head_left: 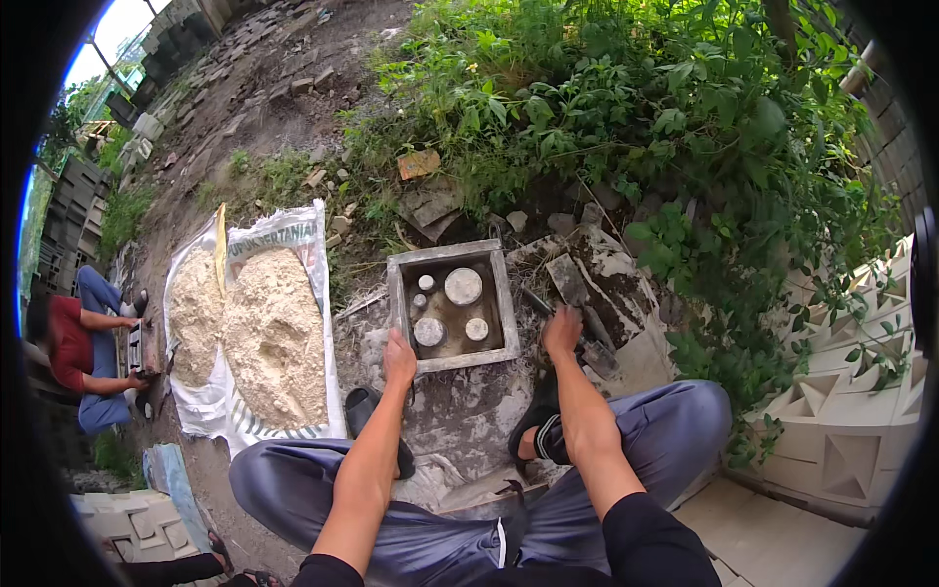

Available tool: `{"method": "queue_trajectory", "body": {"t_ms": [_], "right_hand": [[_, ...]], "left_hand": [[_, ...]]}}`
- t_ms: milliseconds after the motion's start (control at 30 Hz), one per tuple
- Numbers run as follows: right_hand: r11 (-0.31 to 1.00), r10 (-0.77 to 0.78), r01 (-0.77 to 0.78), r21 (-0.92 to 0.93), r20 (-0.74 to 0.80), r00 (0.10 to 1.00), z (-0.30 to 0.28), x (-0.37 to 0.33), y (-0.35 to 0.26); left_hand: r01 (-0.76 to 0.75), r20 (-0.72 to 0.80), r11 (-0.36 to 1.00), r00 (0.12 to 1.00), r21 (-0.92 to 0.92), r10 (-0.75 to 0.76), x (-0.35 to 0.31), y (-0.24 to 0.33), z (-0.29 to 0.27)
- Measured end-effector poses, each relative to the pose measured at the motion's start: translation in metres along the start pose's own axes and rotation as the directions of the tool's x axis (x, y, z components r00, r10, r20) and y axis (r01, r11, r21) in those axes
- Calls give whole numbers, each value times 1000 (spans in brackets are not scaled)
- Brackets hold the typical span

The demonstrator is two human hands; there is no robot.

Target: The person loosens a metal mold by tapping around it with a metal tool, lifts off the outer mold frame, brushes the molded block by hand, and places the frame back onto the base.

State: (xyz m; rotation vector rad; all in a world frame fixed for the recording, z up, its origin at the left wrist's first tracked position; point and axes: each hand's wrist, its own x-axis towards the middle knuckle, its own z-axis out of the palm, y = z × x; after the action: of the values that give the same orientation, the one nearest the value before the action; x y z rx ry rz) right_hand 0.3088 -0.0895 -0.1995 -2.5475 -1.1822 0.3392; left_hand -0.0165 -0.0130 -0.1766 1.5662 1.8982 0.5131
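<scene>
Between my feet lies a square grey mould frame (448, 366), its inside brownish and wet-looking. Several round pale and grey discs of different sizes stand in it, the largest disc (463, 287) toward the far right. My left hand (399, 358) is at the frame's near left corner, fingers closed together against its side. Right of the frame, my right hand (561, 333) is closed around what looks like a dark-handled tool (535, 301); its far part is hard to make out. Grey flat pieces, one a slab (567, 280), lie around that hand.
To the left, two heaps of pale powder (274, 328) lie on white sacks (335, 391). Beyond them a person in a red shirt (70, 342) crouches over a mould (135, 350). Green plants (606, 108) grow ahead; patterned pale blocks (841, 421) stand at right. An orange brick piece (419, 164) lies ahead.
</scene>
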Motion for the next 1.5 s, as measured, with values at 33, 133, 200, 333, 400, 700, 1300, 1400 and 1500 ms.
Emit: {"method": "queue_trajectory", "body": {"t_ms": [33,133,200,333,400,700,1300,1400,1500], "right_hand": [[993,-61,67,-100,58,996,-2,3,2],[947,-109,187,-262,285,952,-10,13,9],[949,-85,207,-236,441,894,-17,18,11],[955,-297,290,64,197,934,-20,14,17],[935,-333,312,169,115,936,-37,19,8],[231,135,43,972,-76,988,-185,36,-115],[29,60,193,981,-194,979,-189,-34,-221],[5,-16,200,980,-199,980,-161,-43,-238],[196,-137,273,942,-250,959,-114,-51,-233]], "left_hand": [[-1,-5,1000,1000,-1,1,1,-2,1],[-19,-3,999,1000,-39,19,-1,-2,1],[120,72,992,990,45,-123,-8,16,0],[-152,-93,988,984,37,155,-12,19,-5],[-217,-141,966,961,140,237,-22,38,-9],[-503,-18,758,829,417,560,-26,66,-7],[198,-49,980,979,-27,-199,4,73,-12],[94,-104,995,991,37,-89,5,54,-9],[-21,-71,985,997,169,33,-2,45,-10]]}}
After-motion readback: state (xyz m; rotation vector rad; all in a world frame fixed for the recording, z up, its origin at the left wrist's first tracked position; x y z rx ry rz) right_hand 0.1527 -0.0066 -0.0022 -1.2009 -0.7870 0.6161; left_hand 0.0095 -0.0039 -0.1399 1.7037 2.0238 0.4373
